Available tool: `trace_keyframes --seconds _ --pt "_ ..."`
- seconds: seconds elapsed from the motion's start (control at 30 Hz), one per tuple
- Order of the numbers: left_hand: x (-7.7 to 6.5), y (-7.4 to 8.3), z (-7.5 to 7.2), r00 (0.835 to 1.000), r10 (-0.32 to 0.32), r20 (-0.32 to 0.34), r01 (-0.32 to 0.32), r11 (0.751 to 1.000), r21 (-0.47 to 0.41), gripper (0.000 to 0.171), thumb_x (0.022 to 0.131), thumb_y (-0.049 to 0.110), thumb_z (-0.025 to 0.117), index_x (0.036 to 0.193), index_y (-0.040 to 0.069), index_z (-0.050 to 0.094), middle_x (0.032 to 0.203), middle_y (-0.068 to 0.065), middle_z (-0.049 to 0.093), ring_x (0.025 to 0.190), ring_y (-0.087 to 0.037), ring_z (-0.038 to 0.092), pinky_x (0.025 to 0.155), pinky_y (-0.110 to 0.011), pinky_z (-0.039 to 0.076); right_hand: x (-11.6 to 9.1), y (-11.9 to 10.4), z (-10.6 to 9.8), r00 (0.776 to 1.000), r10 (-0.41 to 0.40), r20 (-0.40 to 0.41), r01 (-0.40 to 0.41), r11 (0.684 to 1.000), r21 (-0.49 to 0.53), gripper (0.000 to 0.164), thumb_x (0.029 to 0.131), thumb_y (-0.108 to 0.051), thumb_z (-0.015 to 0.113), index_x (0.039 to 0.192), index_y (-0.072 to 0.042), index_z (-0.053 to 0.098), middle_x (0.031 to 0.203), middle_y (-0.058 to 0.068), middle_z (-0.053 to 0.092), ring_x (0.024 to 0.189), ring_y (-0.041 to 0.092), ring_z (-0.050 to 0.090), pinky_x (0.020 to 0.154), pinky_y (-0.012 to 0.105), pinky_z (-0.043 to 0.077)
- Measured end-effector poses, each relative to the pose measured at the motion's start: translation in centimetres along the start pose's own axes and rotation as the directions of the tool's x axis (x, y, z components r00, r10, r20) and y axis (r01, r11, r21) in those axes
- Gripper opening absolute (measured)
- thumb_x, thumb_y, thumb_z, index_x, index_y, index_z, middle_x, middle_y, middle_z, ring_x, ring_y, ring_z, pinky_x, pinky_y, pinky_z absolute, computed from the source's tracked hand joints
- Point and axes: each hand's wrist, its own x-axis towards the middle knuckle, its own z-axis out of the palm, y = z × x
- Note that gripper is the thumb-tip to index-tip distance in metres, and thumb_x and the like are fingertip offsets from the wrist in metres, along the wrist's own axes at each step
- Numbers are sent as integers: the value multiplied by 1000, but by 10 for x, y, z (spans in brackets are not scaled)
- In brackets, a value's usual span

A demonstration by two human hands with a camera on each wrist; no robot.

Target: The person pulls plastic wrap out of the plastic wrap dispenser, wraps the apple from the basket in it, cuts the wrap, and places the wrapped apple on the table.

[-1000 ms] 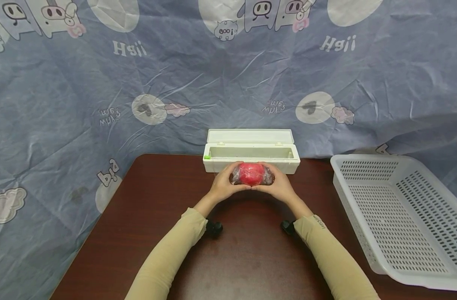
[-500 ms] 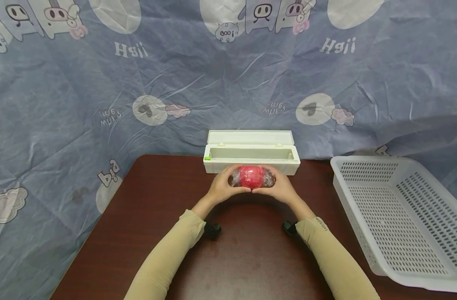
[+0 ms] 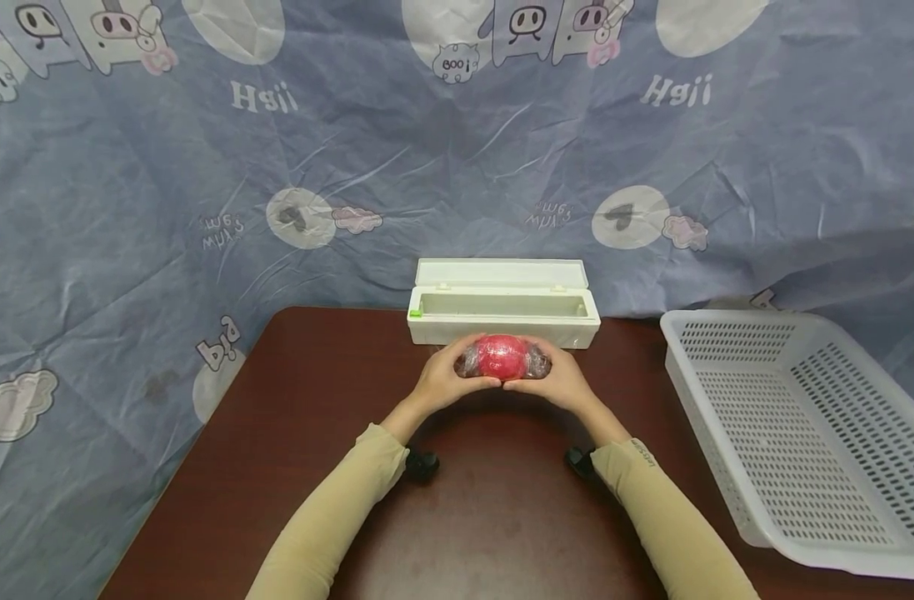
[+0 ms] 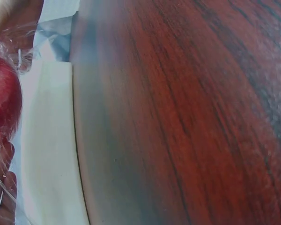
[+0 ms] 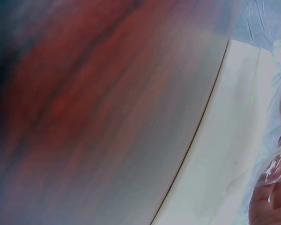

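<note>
A red apple (image 3: 501,357), wrapped in clear cling film (image 3: 536,362), is held between both hands in front of the white box. My left hand (image 3: 443,381) grips its left side, fingers above and thumb below. On the other side my right hand (image 3: 563,381) grips it in the same way, and the thumb tips almost meet. In the left wrist view the apple (image 4: 3,101) shows at the left edge under shiny film. Only fingers (image 5: 271,201) and a sliver of red appear in the right wrist view. Most of both palms is hidden.
Behind the hands stands a long white box (image 3: 503,330), probably a cling film dispenser, with its lid (image 3: 501,272) raised. A white perforated plastic basket (image 3: 715,408) is on the right of the dark wooden table (image 3: 322,375). A patterned blue cloth (image 3: 427,167) hangs behind.
Both hands have drawn slightly back toward the person with the wrapped apple, away from the white box. The grip is the same; box and basket have not moved.
</note>
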Motion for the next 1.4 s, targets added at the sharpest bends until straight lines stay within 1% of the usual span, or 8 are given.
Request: trace_keyframes --seconds 0.17,0.27,0.4,0.57,0.77,1.03,1.2,1.4 --pt "-2 -3 4 998 -60 -4 60 998 -21 77 68 42 83 131 18 47 121 -4 60 106 -18 58 89 -39 48 1 2 1 1000 28 12 -28 1000 -12 82 63 -35 88 133 -19 49 127 8 55 110 29 53 91 50 45" --pt "-3 -7 6 998 -68 -12 68 998 -15 72 69 44 82 128 22 47 120 -4 60 107 -18 58 88 -39 48 2 3 2 999 46 21 -46 999 -8 82 64 -36 87 133 -22 46 127 9 54 109 30 53 89 50 46" --pt "-4 -10 9 996 -88 -11 88 996 -15 72 69 45 81 129 21 47 121 -3 60 108 -18 57 89 -39 47 2 5 5 997 69 39 -69 998 -4 77 65 -37 86 130 -24 48 124 8 55 108 29 54 90 50 45" --pt "-4 -13 11 993 -114 -6 114 993 -18 72 70 46 80 130 22 49 123 -1 58 110 -17 55 92 -39 45 2 6 6 994 87 60 -86 996 -10 77 67 -37 85 132 -23 47 127 11 53 111 32 52 91 53 44" --pt "-2 -18 15 992 -127 -9 127 992 24 71 70 48 79 131 23 51 125 2 55 115 -16 51 95 -41 42 4 12 8 992 118 54 -116 993 -30 75 67 -37 85 131 -24 48 128 10 52 113 32 51 93 53 42" --pt "-1 -19 18 985 -171 2 171 984 40 76 72 47 78 135 17 48 131 -2 53 119 -19 49 98 -44 40 8 22 12 996 76 48 -74 996 -40 75 68 -35 85 131 -19 48 129 8 51 117 29 48 96 52 40" --pt "0 -20 19 986 -169 2 169 985 47 78 73 46 78 136 12 47 132 -5 52 121 -23 48 99 -45 39 9 25 13 996 76 55 -73 996 -45 79 68 -34 84 135 -18 45 133 9 49 119 31 47 98 52 39" --pt "1 -24 21 987 -158 9 157 986 54 77 74 46 77 135 13 47 131 -5 53 119 -23 49 98 -45 39 11 28 14 996 69 53 -66 996 -61 76 69 -31 85 133 -17 47 131 10 50 119 30 47 98 53 38"
